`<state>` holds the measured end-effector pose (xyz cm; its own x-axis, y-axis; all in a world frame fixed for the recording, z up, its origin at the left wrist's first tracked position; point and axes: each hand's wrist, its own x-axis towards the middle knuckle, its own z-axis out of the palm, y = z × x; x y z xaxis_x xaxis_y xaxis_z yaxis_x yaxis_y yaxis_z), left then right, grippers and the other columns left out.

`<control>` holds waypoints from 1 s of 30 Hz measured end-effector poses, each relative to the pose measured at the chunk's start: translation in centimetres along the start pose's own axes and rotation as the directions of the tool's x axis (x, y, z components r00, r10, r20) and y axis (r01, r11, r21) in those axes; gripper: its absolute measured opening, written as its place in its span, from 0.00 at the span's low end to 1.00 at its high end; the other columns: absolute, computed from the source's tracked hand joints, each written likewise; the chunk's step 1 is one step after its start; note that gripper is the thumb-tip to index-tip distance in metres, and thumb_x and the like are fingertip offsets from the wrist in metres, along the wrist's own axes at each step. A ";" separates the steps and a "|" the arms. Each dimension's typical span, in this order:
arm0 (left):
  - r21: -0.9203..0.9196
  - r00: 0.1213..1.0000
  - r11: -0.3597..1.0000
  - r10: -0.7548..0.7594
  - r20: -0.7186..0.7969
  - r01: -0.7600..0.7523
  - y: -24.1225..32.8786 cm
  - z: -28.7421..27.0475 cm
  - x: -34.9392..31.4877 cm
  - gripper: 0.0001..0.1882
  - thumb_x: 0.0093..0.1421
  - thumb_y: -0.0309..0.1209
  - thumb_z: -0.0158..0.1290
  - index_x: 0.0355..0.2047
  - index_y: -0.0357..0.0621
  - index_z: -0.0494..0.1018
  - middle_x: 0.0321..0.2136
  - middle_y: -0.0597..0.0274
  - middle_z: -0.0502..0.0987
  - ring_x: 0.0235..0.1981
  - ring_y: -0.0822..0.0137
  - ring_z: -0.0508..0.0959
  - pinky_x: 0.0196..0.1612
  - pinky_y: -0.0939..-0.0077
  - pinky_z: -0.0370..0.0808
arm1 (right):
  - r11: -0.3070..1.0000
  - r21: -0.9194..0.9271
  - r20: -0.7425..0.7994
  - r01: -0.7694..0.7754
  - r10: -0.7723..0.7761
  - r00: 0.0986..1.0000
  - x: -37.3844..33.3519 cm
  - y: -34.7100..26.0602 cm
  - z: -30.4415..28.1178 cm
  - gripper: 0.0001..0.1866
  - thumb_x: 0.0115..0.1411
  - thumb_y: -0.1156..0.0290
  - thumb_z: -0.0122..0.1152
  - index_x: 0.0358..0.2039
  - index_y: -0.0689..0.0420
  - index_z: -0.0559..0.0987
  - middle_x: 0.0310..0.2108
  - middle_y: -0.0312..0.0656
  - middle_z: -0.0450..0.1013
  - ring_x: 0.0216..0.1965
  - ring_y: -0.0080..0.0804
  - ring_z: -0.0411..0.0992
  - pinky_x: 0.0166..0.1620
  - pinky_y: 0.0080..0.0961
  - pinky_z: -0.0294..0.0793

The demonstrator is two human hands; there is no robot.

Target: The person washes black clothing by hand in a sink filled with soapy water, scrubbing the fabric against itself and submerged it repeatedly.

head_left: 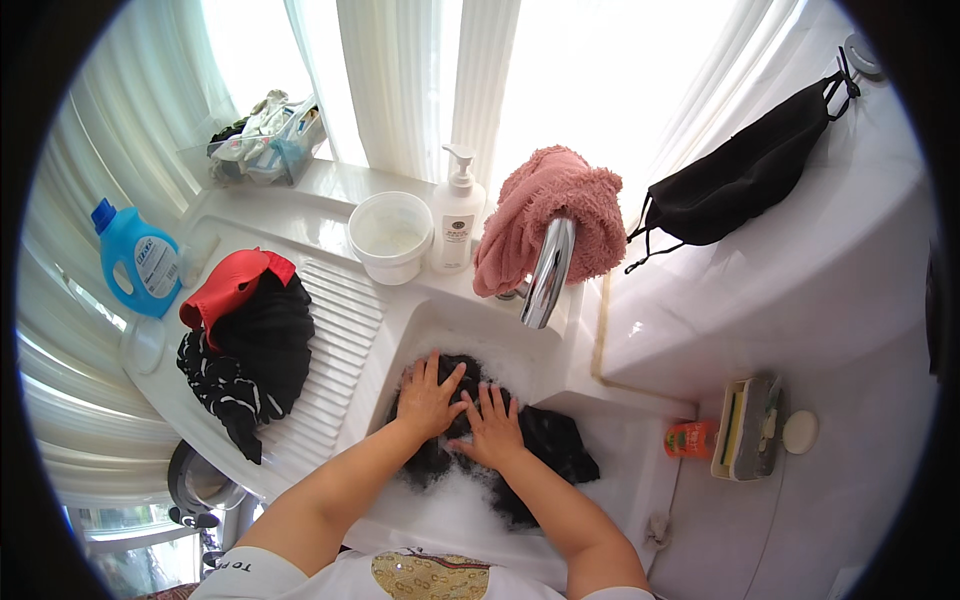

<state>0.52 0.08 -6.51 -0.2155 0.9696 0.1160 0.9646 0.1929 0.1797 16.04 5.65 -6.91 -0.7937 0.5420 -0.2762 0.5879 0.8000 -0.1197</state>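
Lying in the white sink [470,330] at the lower centre of the frame, a wet black cloth [555,445] is being touched from above by two bare hands. The left hand [425,402] is being rested on the cloth's upper left part, its fingers spread and its palm turned down; the right hand [492,430] is being rested just beside it, its fingers likewise spread and pointing up the frame. Part of the cloth is being covered by white foam [462,500] below the hands. At the left of the frame, a black garment with white markings [270,335] is being supported by the bench [325,235], partly over a ridged washboard area [345,315], and is being overlapped by a red item [225,290] whose kind cannot be told. Farther left, a blue bottle [150,270] is being shown near them. Above the sink, a white tub [390,265] and a white pump bottle [455,225] are being seen side by side, while a chrome tap [550,275] is being partly covered by a pink towel [525,200]. At the upper right, a black face mask [745,180] is being held by a hook [862,55]; at the lower right, an orange container [690,438] is being shown beside a small caddy [745,430].
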 end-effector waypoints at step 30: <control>-0.969 0.952 -0.210 -0.245 0.182 0.131 1.3 -11.8 -3.4 0.16 0.57 0.24 0.55 0.47 0.37 0.71 0.38 0.62 0.74 0.38 0.74 0.73 0.43 0.80 0.72 | 0.743 0.669 -0.523 -0.025 0.495 0.694 -8.5 1.3 -7.6 0.07 0.53 0.71 0.59 0.31 0.60 0.77 0.25 0.51 0.73 0.29 0.52 0.71 0.35 0.35 0.70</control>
<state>0.74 -4.78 4.83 -0.4138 0.9035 -0.1111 -0.3783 -0.0597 0.9238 22.34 4.01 2.52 -0.3415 0.9065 0.2484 0.5605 0.4085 -0.7204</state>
